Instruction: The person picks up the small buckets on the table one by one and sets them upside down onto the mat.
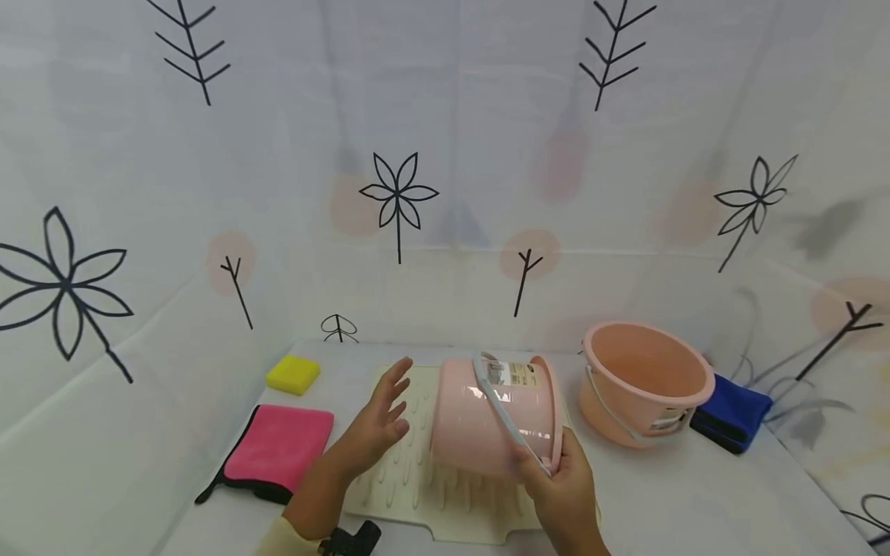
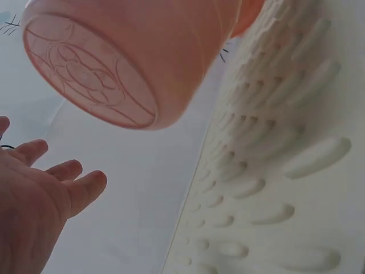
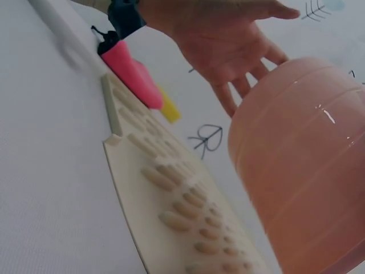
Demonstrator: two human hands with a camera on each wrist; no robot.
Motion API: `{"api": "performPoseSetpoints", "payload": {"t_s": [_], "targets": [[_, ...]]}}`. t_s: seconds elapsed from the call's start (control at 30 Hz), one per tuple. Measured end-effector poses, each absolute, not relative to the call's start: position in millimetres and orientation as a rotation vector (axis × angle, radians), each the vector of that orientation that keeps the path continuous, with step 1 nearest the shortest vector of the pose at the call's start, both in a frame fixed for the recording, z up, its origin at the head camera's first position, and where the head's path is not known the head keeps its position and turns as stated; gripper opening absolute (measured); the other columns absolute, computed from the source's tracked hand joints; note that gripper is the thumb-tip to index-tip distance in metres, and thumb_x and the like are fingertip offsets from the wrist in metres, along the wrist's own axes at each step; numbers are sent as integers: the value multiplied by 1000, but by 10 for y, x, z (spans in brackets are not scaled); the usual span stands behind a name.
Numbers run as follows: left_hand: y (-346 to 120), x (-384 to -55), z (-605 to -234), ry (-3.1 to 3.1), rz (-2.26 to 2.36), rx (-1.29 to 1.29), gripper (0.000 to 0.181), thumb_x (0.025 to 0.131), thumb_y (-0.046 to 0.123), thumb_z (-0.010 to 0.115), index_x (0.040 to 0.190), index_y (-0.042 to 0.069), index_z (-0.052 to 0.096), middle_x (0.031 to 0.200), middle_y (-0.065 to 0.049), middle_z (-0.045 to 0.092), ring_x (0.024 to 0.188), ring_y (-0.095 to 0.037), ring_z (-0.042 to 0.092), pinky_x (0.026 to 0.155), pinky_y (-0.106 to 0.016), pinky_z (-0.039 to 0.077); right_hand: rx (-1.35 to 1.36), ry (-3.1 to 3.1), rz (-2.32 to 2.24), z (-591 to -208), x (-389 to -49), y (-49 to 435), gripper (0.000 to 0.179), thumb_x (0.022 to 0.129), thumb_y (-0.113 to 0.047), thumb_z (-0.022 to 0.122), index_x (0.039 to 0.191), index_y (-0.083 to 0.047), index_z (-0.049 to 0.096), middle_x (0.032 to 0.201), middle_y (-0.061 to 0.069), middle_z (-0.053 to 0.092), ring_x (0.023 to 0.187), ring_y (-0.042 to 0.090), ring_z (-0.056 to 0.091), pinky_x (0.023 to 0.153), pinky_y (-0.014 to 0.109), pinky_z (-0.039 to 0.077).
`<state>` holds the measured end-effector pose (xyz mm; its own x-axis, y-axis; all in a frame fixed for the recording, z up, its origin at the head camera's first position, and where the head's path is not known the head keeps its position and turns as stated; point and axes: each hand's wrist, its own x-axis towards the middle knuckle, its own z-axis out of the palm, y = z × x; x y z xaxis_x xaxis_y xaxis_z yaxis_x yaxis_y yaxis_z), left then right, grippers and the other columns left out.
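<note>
A pink bucket is tipped on its side above a cream board with raised ridges. My right hand grips it near the rim, with the thumb over the grey handle. The bucket's mouth faces right, and its moulded base shows in the left wrist view. To the left of the base, my left hand is raised with fingers spread, apart from the bucket. That hand's palm is turned toward the bucket in the right wrist view. A label is on the bucket's side.
A second, peach-coloured bucket stands upright at the right, beside a folded blue cloth. On the left lie a pink cloth with black edging and a yellow sponge. A patterned white sheet hangs behind the table.
</note>
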<state>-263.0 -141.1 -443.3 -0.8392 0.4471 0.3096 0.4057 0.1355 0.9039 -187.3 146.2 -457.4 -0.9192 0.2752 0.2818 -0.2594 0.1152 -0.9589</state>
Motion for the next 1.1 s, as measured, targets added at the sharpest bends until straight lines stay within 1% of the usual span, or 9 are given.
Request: {"api": "performPoseSetpoints", "payload": {"t_s": [0.1, 0.2, 0.33, 0.53, 0.6, 0.73, 0.83, 0.97, 1.1], "targets": [[-1319, -2651, -4411, 2320, 1841, 984, 102, 93, 64, 67, 168, 36, 3, 177, -4, 3, 162, -40, 9, 122, -68, 24, 0, -2012, 1849, -4574, -1873, 1481, 31, 93, -10, 80, 115, -5, 59, 82, 10, 61, 58, 12, 56, 49, 28, 52], [-1257, -2674, -4426, 2310, 1840, 1048, 108, 89, 65, 71, 168, 37, 3, 177, -1, 3, 163, -39, 6, 121, -69, 25, 9, -2014, 1840, -4569, -1883, 1503, 31, 93, -10, 80, 115, -6, 59, 83, 10, 62, 58, 13, 58, 49, 28, 53], [-1195, -2677, -4498, 2258, 1844, 1056, 114, 84, 66, 76, 168, 38, 4, 176, 6, 4, 163, -36, 3, 120, -70, 25, 13, -2018, 1846, -4569, -1896, 1532, 31, 93, -9, 79, 116, -5, 58, 85, 10, 64, 60, 14, 61, 49, 28, 55], [-1125, -2640, -4567, 2191, 1849, 1038, 116, 81, 66, 79, 168, 40, 6, 176, 10, 6, 163, -34, 8, 121, -68, 28, 14, -2035, 1894, -4565, -1874, 1536, 32, 94, -10, 78, 119, -3, 58, 96, 12, 68, 75, 16, 71, 61, 30, 62], [-1115, -2630, -4575, 2186, 1852, 1026, 117, 81, 64, 80, 168, 39, 5, 176, 9, 7, 163, -34, 10, 121, -66, 30, 14, -2038, 1906, -4562, -1865, 1532, 33, 95, -11, 77, 120, -3, 58, 98, 13, 68, 79, 17, 72, 64, 31, 63], [-1110, -2618, -4586, 2190, 1864, 966, 118, 81, 57, 84, 167, 42, 6, 176, 7, 8, 162, -34, 15, 122, -61, 31, 19, -2036, 1923, -4557, -1850, 1526, 32, 95, -11, 77, 120, -5, 58, 96, 15, 69, 77, 19, 72, 61, 34, 63], [-1113, -2614, -4597, 2194, 1875, 921, 117, 81, 52, 85, 166, 45, 6, 176, 6, 7, 162, -36, 16, 123, -60, 30, 26, -2043, 1929, -4554, -1841, 1520, 31, 94, -10, 77, 118, -6, 59, 95, 14, 69, 75, 19, 71, 59, 35, 63], [-1112, -2609, -4616, 2224, 1870, 891, 119, 79, 57, 85, 166, 47, 5, 176, 4, 8, 161, -40, 18, 121, -65, 32, 71, -2050, 1941, -4550, -1829, 1513, 31, 93, -6, 76, 118, -5, 58, 96, 14, 67, 76, 18, 70, 58, 33, 62], [-1096, -2591, -4619, 2286, 1827, 864, 124, 74, 61, 84, 165, 49, 0, 175, 3, 7, 159, -44, 19, 115, -69, 37, 175, -2062, 1913, -4546, -1820, 1499, 34, 92, -2, 77, 120, -5, 59, 101, 13, 69, 83, 17, 70, 66, 31, 62]]}}
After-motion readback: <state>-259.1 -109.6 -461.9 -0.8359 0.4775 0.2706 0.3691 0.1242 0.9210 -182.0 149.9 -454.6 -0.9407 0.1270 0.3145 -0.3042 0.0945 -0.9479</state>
